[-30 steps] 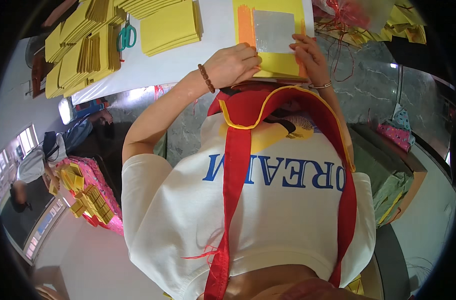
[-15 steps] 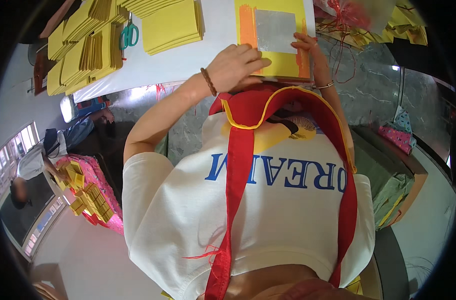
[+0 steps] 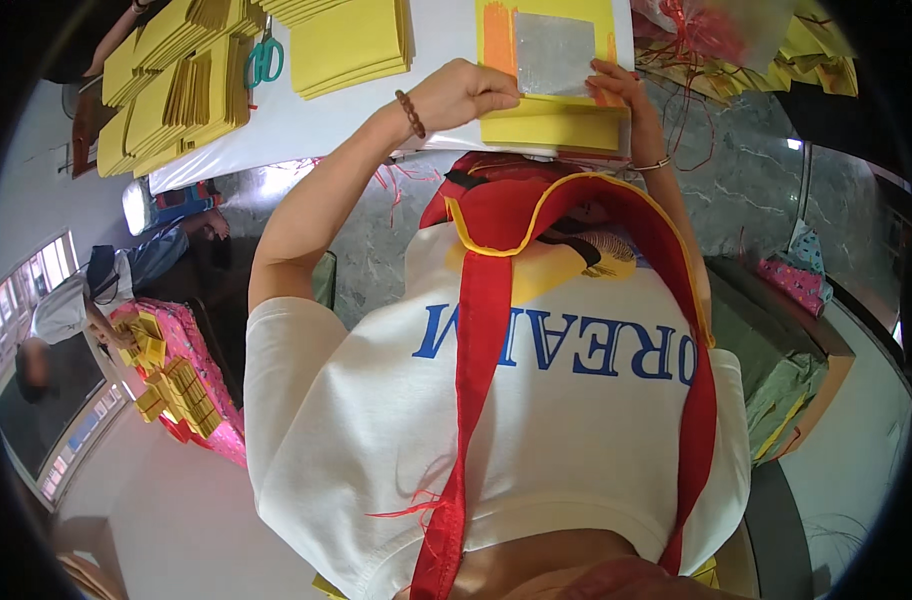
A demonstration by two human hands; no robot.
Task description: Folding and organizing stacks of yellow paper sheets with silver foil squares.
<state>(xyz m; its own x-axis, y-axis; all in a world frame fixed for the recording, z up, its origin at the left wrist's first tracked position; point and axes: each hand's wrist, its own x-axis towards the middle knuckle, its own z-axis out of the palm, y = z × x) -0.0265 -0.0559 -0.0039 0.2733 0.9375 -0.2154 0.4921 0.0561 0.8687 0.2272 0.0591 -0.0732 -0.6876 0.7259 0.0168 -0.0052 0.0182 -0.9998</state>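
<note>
A sheet of yellow paper [image 3: 551,130] with orange bands and a silver-grey square [image 3: 555,54] lies at the table's near edge. Its near part is turned up in a fold across the sheet, just below the square. My left hand [image 3: 466,93], wearing a brown bead bracelet, pinches the left end of that fold between thumb and bent fingers. At the right end, the bent fingers of my right hand [image 3: 628,88] grip the fold's edge; its thumb is hard to see. A thin bangle circles the right wrist.
Stacks of folded yellow paper [image 3: 348,45] cover the white table's [image 3: 276,130] left side, with green-handled scissors [image 3: 266,62] between them. Red strings and a clear plastic bag [image 3: 691,30] lie at right. A person [image 3: 66,318] works beside a pink-covered surface at far left.
The near part of the yellow sheet has been turned up into a fold. My left hand has moved slightly away from me and left, and now pinches the fold.
</note>
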